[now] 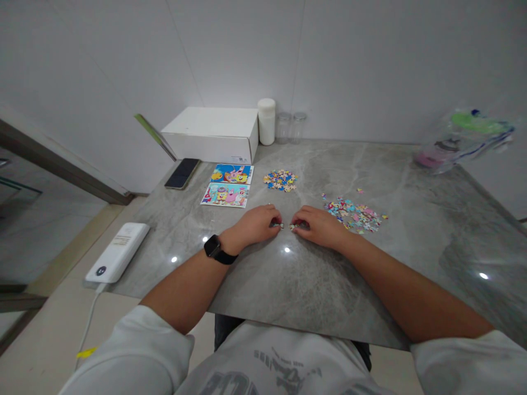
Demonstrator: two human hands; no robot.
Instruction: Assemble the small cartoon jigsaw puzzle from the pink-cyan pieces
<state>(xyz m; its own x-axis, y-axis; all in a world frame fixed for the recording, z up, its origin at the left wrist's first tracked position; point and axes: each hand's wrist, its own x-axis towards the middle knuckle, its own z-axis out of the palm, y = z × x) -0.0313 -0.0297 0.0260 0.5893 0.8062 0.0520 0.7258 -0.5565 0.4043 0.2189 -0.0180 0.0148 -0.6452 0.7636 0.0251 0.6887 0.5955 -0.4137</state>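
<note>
My left hand (261,224), with a black watch on its wrist, pinches a small jigsaw piece (282,225) between thumb and fingers. Facing it across a narrow gap, my right hand (315,224) grips another jigsaw piece (292,226). Both hands rest low over the grey tabletop. Just beyond my right hand lies a loose pile of pastel jigsaw pieces (356,214). A smaller heap of blue and yellow jigsaw pieces (280,180) sits farther back. To its left are two cartoon picture cards, an upper blue one (233,174) and a lower turquoise one (225,195).
At the back stand a white box (214,134), a white bottle (267,122) and two clear jars (291,127). A phone (182,173) lies at the left, and a white power bank (118,253) with a cable is on the left edge. A plastic bag (461,140) sits back right.
</note>
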